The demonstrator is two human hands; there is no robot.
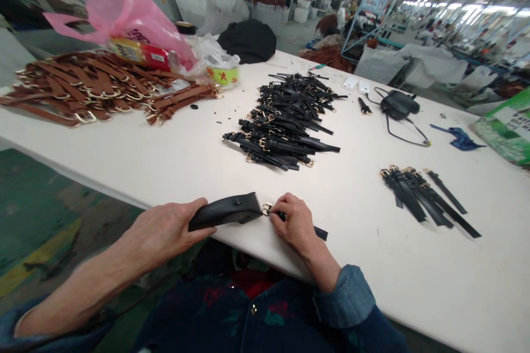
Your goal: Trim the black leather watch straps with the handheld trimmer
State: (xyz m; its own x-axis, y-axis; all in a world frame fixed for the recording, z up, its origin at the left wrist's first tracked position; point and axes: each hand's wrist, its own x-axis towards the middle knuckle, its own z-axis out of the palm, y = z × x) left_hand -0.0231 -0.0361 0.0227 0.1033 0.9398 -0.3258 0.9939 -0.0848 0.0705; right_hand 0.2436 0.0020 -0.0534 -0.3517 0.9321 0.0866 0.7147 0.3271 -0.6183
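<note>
My left hand [174, 226] is wrapped round a black handheld tool [227, 209], shaped like a hair clipper with a small switch on top. Its narrow front end points right and meets, or nearly meets, a small gold buckle [267, 209]. That buckle sits on the end of a short black strap [321, 233], pinched in the fingers of my right hand [293, 223]. The strap's tail sticks out beneath the right hand; its middle is hidden. Just beyond my hands lies a large pile of black buckled straps [285, 121]. To the right is a smaller group of black straps [422, 196].
Brown buckled straps [86, 83] are heaped at the left, beside a pink plastic bag [128, 11]. A black cloth bundle [248, 41] lies at the back of the white table [356, 265]. Further right are a black pouch with a cord [399, 105], blue cloth [461, 138] and a green bag [507, 127].
</note>
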